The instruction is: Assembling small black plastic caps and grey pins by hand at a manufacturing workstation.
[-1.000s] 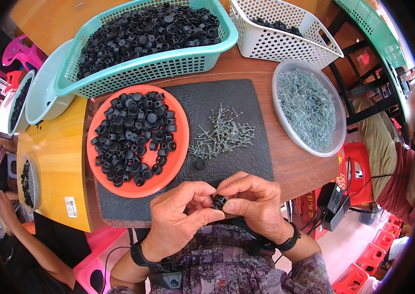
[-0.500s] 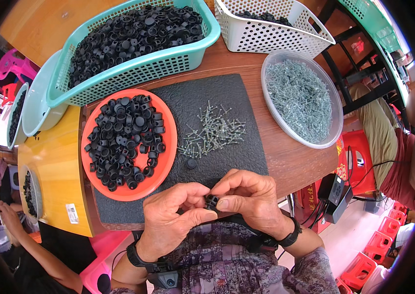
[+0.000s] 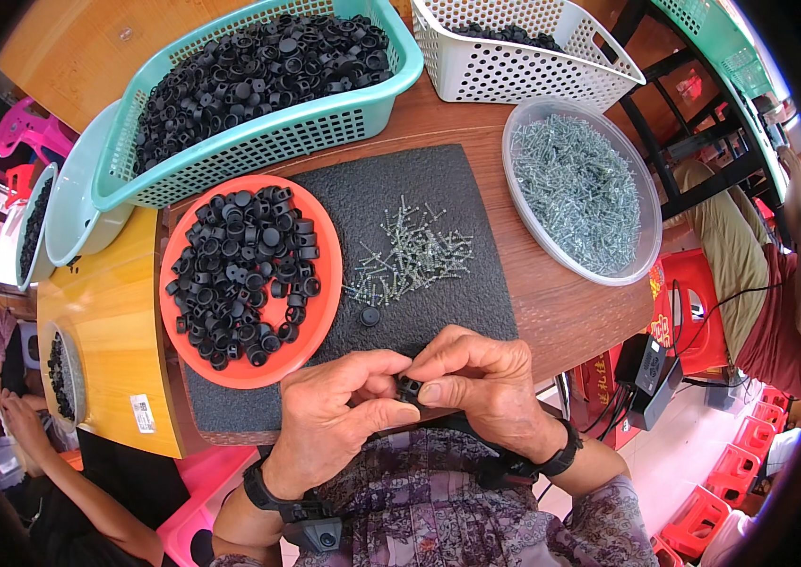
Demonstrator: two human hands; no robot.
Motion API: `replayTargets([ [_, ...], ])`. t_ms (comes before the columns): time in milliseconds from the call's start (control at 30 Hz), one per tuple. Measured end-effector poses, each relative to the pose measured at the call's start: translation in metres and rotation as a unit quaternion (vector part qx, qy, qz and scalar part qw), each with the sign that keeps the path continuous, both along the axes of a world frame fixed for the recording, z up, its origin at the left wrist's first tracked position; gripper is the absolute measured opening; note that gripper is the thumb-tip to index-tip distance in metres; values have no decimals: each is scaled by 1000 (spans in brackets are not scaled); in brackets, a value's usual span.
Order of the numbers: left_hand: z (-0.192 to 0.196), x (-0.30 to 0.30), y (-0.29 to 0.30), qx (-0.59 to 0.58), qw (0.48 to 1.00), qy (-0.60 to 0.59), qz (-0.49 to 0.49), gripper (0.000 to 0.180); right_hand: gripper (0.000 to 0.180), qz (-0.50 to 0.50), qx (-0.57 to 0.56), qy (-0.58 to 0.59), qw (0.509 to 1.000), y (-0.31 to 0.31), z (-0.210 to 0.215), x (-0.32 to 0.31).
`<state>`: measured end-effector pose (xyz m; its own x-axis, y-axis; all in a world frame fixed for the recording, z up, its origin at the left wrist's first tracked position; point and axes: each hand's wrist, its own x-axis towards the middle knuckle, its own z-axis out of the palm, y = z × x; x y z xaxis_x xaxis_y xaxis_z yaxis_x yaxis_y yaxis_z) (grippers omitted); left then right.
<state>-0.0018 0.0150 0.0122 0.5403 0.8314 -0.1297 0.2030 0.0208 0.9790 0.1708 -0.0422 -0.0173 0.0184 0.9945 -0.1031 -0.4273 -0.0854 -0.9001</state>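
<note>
Between my left hand (image 3: pixel 348 402) and my right hand (image 3: pixel 481 383) is a small black plastic ring-shaped part (image 3: pixel 408 387), pinched by the fingers and thumbs of both. They hold it just over the near edge of a black foam mat (image 3: pixel 429 180). A loose pile of thin metal screws (image 3: pixel 410 250) lies on the mat, beyond my hands. A single black round cap (image 3: pixel 370 316) rests nearer to me on the mat. To the left stands an orange plate (image 3: pixel 325 312) heaped with similar black plastic parts (image 3: pixel 240 274). My fingers partly cover the held part.
A teal basket (image 3: pixel 258 142) full of black parts stands at the back left. Behind on the right are a white basket (image 3: pixel 533 80) and a clear round tub (image 3: pixel 646 231) filled with screws. At the left, another person's hand (image 3: pixel 22 420) is near a small tray (image 3: pixel 74 373) of black parts.
My hands stay almost still around the black part, with only a slight shift of the fingers. The view has tilted very slightly.
</note>
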Motion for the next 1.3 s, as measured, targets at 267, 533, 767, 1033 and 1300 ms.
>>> replayTargets([
  [267, -1, 3, 2, 110, 994, 9, -11, 34, 17, -6, -31, 24, 999, 1, 1, -2],
  [533, -1, -1, 3, 127, 991, 31, -8, 29, 15, -34, -19, -44, 998, 1, 3, -9],
  [767, -5, -5, 0, 13, 1000, -20, 7, 29, 12, -12, -69, -14, 997, 1, 6, -8],
  [1033, -6, -6, 2, -66, 997, -29, 2, 30, 15, -15, -46, -29, 998, 1, 5, -6],
  [1300, -6, -3, 6, -92, 995, -34, -9, 26, 17, -19, -36, -27, 999, 1, 2, -5],
])
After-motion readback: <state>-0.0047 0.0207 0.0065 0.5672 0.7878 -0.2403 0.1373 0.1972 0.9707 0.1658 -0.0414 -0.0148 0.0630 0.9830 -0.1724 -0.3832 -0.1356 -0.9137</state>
